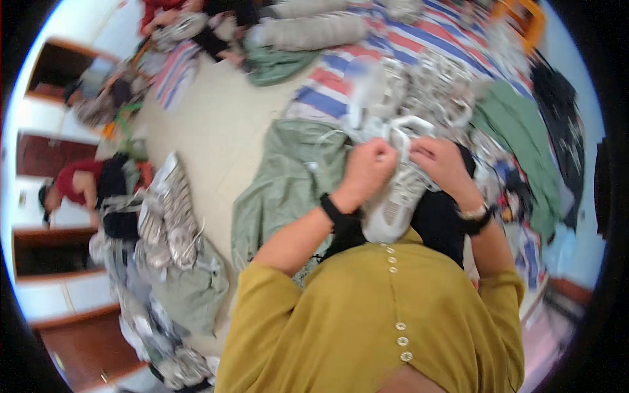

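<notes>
Forearms [298, 239] angle inward from both sides; left hand [371, 169] and right hand [447, 167], fingers [424, 154] curled, face each other, near but apart.

Off-white sneaker [396, 200], mustard top [347, 295], striped sheet [320, 101].
Sneaker: white toe, greyish-beige upper. Top: plain mustard-yellow, pale buttons [403, 341]. Sheet: bold red, white and blue stripes. Trousers [436, 226]: black; wristband [333, 211] likewise. Sack at left [278, 170]: pale grey-green; cloth at right [521, 147]: deeper green. Floor [226, 124]: cream-beige. Frame, upper right [533, 26]: orange. Co-worker's top [73, 182]: dark red.
</notes>
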`<state>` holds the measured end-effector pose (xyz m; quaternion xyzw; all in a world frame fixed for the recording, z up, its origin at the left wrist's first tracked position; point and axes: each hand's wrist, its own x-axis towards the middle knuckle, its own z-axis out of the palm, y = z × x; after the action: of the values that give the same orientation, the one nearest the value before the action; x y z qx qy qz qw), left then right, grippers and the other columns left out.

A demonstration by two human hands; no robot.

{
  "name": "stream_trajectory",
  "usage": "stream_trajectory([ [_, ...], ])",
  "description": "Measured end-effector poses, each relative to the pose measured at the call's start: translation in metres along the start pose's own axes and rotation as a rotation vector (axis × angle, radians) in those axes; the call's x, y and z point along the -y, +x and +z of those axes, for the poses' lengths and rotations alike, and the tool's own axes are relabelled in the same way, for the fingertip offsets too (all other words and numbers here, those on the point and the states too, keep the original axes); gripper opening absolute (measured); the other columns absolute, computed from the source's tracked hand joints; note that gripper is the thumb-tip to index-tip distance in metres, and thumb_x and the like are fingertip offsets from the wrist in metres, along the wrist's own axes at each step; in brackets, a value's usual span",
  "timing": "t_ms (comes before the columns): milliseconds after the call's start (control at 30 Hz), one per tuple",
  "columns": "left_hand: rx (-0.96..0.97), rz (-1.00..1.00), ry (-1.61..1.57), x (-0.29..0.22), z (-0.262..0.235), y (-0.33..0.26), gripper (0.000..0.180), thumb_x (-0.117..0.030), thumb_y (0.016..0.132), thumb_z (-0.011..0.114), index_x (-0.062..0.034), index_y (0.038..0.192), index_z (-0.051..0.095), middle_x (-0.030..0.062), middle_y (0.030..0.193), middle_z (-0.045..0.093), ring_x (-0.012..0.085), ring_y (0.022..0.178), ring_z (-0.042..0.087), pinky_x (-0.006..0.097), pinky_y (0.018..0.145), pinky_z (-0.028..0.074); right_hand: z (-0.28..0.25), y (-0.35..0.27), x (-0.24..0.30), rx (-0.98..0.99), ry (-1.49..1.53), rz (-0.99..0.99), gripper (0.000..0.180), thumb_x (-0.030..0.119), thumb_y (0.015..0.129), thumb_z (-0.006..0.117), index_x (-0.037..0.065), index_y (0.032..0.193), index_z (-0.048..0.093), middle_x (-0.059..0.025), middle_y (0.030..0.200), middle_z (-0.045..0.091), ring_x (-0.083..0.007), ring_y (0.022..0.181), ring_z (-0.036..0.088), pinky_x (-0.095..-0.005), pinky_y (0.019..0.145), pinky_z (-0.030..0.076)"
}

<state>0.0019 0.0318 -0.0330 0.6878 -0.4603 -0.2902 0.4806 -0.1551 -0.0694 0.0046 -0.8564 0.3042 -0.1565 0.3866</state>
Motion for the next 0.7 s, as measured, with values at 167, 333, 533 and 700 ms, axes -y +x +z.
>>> stream_trajectory([
  [167,-0.12,0.291,0.299,-0.013,-0.003,0.003,0.016,-0.019,0.079,0.059,-0.0042,0.073,0.057,0.0145,0.073,0.061,0.033,0.066,0.059,0.039,0.057,0.046,0.005,0.0,0.005,-0.064,0.09,-0.028,0.016,0.011,0.078,0.064,0.003,0.091,0.067,-0.0056,0.059,0.052,-0.0108,0.052,0.044,-0.0266,0.051,0.037],
  [333,0.117,0.144,0.071,-0.007,-0.016,0.011,0.021,-0.022,0.081,0.062,-0.0028,0.074,0.058,0.0107,0.066,0.06,0.0252,0.059,0.057,0.036,0.055,0.044,0.008,0.001,0.0,-0.046,0.221,0.043,0.013,0.007,0.078,0.065,0.001,0.09,0.068,0.0057,0.058,0.046,-0.0028,0.054,0.038,-0.0211,0.049,0.03],
  [533,0.357,-0.119,-0.36,0.005,-0.026,0.016,0.024,-0.022,0.084,0.065,-0.0016,0.074,0.058,-0.0001,0.066,0.058,0.0079,0.059,0.052,0.025,0.054,0.043,0.011,0.003,-0.005,-0.012,0.336,0.124,0.013,0.004,0.079,0.064,0.001,0.09,0.068,0.0094,0.06,0.044,-0.0005,0.054,0.035,-0.0182,0.049,0.027],
  [700,0.368,-0.213,-0.427,0.005,-0.018,0.016,0.023,-0.021,0.082,0.064,-0.0014,0.072,0.058,0.0018,0.065,0.059,0.0087,0.057,0.052,0.025,0.053,0.042,0.009,0.008,-0.012,0.049,0.338,0.192,0.011,0.003,0.077,0.063,0.0,0.087,0.066,0.01,0.059,0.044,0.0004,0.053,0.035,-0.0181,0.048,0.026],
])
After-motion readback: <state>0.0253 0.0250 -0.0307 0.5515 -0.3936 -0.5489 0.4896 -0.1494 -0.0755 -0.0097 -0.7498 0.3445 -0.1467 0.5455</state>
